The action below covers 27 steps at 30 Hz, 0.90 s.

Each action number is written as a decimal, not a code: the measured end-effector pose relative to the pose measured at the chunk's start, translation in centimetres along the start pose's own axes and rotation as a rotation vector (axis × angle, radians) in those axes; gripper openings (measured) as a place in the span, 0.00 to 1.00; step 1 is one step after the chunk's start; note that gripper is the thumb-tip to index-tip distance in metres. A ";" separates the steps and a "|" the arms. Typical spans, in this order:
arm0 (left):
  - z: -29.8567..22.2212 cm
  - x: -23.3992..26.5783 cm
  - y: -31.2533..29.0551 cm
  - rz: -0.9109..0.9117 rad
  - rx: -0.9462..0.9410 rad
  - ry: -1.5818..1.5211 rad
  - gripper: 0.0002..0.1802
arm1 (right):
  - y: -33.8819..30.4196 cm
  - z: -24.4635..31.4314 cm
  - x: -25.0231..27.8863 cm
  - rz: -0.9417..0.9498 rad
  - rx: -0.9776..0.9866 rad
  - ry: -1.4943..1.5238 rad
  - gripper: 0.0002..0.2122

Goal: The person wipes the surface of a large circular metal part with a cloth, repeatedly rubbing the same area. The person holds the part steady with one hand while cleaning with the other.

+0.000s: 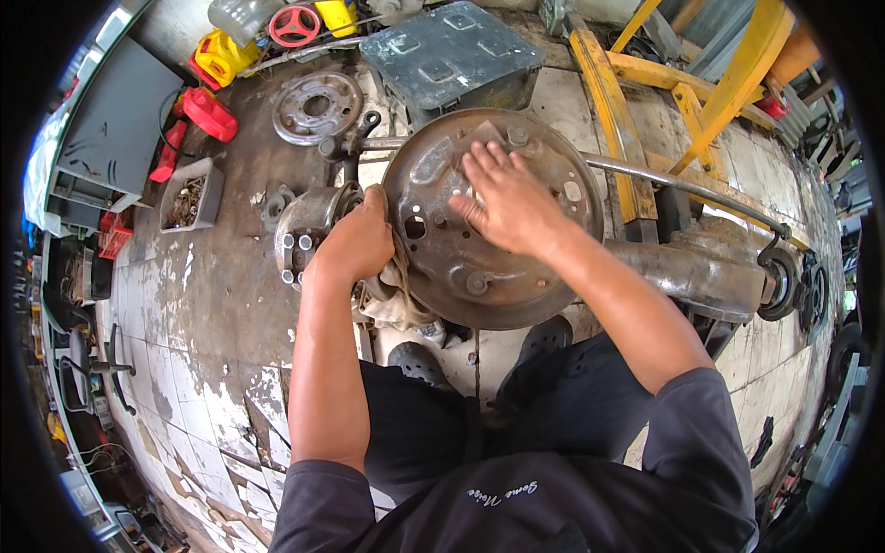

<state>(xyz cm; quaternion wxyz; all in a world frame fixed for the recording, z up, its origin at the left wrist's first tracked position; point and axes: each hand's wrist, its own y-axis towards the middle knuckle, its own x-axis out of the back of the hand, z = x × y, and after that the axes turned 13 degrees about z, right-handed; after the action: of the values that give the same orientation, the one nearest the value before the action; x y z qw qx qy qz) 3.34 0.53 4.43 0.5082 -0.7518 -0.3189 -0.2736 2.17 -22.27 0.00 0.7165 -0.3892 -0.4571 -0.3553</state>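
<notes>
In front of me a round, rusty brake backing plate (442, 258) stands tilted on a heavy axle housing (678, 276). My right hand (512, 207) lies on its face with the fingers stretched out. Under those fingertips is a small brownish flat patch, perhaps sandpaper (487, 138). My left hand (358, 241) is closed at the plate's left rim, its fingertips partly hidden. Close to it is a metal hub end with bolts (302, 241). A dirty beige cloth (392, 300) hangs below my left hand, beside the rim.
A dark metal box (452, 55) stands beyond the plate. To its left lies another round plate (317, 108). A yellow steel frame (613, 129) and a long rod (682, 187) are at the right. A grey bin of small parts (191, 195) sits left, near a red container (210, 114).
</notes>
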 end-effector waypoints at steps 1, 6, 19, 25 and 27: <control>-0.1 0.2 0.0 0.003 0.007 0.001 0.32 | -0.1 0.3 -0.4 -0.023 -0.014 -0.014 0.44; -0.5 0.4 -0.6 -0.003 0.023 0.006 0.30 | 0.5 -0.7 0.4 -0.016 0.078 0.061 0.45; -0.3 0.2 -0.5 0.010 0.028 0.002 0.26 | 0.1 1.0 -0.3 -0.008 0.143 0.002 0.43; 0.1 -0.1 -0.2 -0.001 0.011 0.014 0.29 | 0.0 1.2 -1.1 -0.072 0.130 -0.012 0.40; -0.4 0.2 -0.5 -0.003 0.022 0.009 0.29 | 0.4 -0.1 -0.9 -0.087 0.104 0.004 0.41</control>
<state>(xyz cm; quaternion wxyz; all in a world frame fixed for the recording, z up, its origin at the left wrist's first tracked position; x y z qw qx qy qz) 3.07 0.36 4.97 0.5173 -0.7446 -0.3205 -0.2743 2.30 -22.02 -0.95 0.7207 -0.3305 -0.4900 -0.3625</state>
